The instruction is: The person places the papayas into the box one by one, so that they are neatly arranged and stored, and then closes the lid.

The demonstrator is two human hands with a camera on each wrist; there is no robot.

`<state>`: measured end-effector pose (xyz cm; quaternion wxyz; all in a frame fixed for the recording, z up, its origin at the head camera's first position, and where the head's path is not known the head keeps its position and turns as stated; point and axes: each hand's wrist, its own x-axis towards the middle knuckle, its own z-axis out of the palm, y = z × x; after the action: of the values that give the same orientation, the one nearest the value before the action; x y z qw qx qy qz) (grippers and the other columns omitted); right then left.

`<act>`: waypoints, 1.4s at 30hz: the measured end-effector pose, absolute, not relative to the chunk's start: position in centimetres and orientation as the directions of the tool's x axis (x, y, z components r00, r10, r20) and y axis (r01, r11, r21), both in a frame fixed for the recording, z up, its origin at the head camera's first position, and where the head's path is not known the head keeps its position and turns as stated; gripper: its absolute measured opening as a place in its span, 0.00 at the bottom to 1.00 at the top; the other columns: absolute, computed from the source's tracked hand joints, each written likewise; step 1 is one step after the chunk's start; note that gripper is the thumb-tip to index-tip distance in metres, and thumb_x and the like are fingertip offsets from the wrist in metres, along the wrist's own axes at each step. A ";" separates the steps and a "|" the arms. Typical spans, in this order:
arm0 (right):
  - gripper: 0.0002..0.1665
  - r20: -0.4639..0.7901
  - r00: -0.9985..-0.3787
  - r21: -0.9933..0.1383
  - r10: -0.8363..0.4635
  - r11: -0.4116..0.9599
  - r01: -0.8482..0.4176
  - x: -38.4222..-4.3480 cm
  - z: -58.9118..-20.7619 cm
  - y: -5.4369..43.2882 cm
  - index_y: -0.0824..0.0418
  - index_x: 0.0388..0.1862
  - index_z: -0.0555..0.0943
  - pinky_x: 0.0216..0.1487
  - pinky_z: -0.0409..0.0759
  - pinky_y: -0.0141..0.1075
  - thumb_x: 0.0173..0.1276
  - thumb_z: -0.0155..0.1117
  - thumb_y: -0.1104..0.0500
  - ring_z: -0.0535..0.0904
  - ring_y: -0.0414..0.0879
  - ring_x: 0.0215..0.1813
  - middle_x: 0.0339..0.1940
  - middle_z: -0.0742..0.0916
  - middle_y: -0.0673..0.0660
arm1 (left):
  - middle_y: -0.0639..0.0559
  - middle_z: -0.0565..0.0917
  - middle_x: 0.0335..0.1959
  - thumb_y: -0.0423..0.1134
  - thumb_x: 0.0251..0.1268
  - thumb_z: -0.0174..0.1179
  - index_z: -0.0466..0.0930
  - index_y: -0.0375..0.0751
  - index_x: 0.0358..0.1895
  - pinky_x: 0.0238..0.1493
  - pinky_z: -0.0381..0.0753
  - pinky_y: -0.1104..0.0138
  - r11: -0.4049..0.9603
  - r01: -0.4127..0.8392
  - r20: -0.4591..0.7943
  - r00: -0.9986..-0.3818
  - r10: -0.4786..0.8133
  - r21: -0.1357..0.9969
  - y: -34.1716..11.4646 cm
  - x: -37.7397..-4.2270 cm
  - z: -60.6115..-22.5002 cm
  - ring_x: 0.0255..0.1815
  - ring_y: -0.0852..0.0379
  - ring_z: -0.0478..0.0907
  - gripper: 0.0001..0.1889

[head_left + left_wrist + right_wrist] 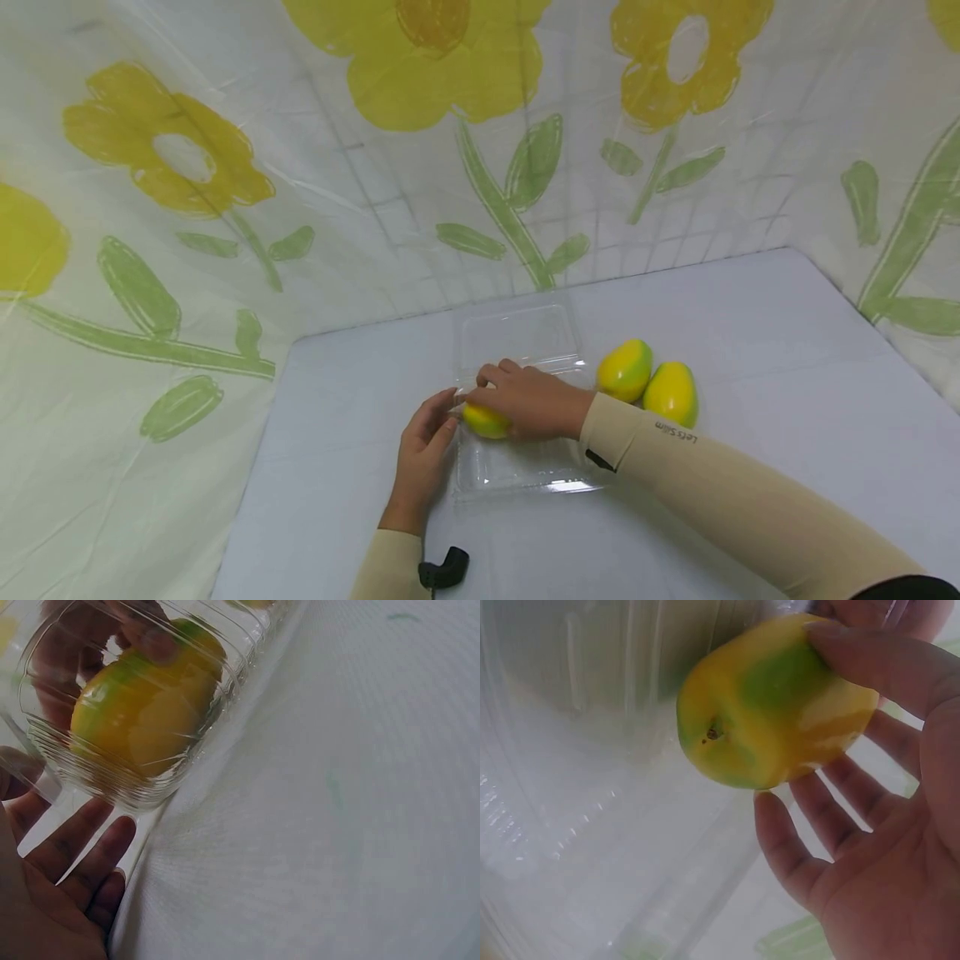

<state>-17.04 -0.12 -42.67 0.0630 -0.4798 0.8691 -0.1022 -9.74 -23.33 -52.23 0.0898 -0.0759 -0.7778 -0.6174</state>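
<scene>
A clear plastic container [517,477] lies opened on the table, its lid [517,333] folded back toward the wall. My right hand [531,403] grips a yellow-green mango [486,423] inside the container's left end. In the right wrist view the thumb [877,664] lies on top of the mango and the other fingers curl under it. Through the plastic in the left wrist view, the mango [150,712] shows close to the ridged end wall. At that left end, my left hand [422,467] pinches the container's rim, its lower fingers [112,840] outside the wall.
Two more mangoes, one [625,370] behind the other [671,394], lie right of the container, close to my right forearm. A white cloth covers the table [337,417]. Behind it hangs a flower-printed curtain [360,225].
</scene>
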 end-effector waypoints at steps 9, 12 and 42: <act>0.39 -0.025 -0.531 -0.258 -0.847 0.519 -0.815 -17.2 -42.3 0.1 0.46 0.77 0.79 0.57 0.84 0.45 0.68 0.82 0.56 0.75 0.51 0.63 0.68 0.79 0.52 | 0.51 0.83 0.70 0.35 0.84 0.59 0.79 0.49 0.75 0.69 0.76 0.66 0.217 0.230 0.234 -0.972 0.011 0.949 -23.2 -9.7 -52.0 0.69 0.49 0.79 0.21; 0.39 -0.032 -0.527 -0.256 -0.849 0.517 -0.817 -17.2 -42.1 0.2 0.46 0.77 0.78 0.58 0.83 0.45 0.69 0.81 0.54 0.76 0.51 0.62 0.68 0.79 0.52 | 0.51 0.83 0.69 0.34 0.84 0.59 0.79 0.48 0.75 0.69 0.77 0.66 0.215 0.238 0.241 -0.970 0.013 0.947 -23.2 -9.7 -52.0 0.69 0.49 0.80 0.21; 0.45 0.014 -0.577 -0.380 -0.816 0.530 -0.758 -16.9 -39.1 3.8 0.53 0.84 0.71 0.63 0.83 0.47 0.73 0.78 0.52 0.77 0.54 0.66 0.74 0.78 0.55 | 0.51 0.84 0.68 0.35 0.84 0.59 0.78 0.48 0.75 0.69 0.76 0.67 0.242 0.222 0.228 -0.974 0.003 0.945 -23.2 -9.7 -52.1 0.68 0.50 0.80 0.22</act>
<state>-16.89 3.77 -39.10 0.0828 -0.4521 0.8706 -0.1752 -9.72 -23.19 -52.14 0.0894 -0.0717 -0.7830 -0.6114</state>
